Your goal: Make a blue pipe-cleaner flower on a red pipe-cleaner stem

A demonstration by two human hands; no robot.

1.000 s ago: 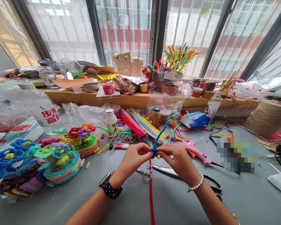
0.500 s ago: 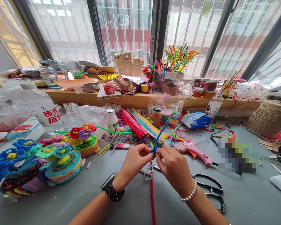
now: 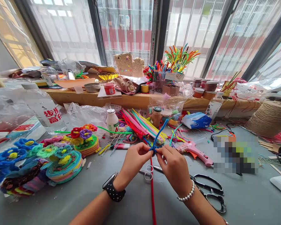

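A blue pipe cleaner [image 3: 159, 133] is bent into a small looped shape, with one free end sticking up and to the right. My left hand [image 3: 138, 156] pinches its looped part from the left, thumb and index finger together. From the right, my right hand [image 3: 174, 162] pinches the same piece, the fingertips of both hands close together. Beneath the hands a red pipe cleaner [image 3: 152, 193] runs down the table toward me. Small scissors with silver handles [image 3: 148, 172] lie just below, partly hidden by my right hand. Black-handled scissors [image 3: 212, 189] rest beside my right wrist.
A pink glue gun [image 3: 199, 153] lies to the right. Behind my hands is a bundle of coloured pipe cleaners [image 3: 137, 125], near a white bottle [image 3: 112, 121] and a brown jar [image 3: 155, 117]. Fuzzy flower pieces [image 3: 63, 165] stand at left, a twine spool [image 3: 267, 118] at right.
My fingers have shifted slightly on the blue pipe cleaner, and its looped part looks a little flatter and wider. My right wrist has moved slightly left.
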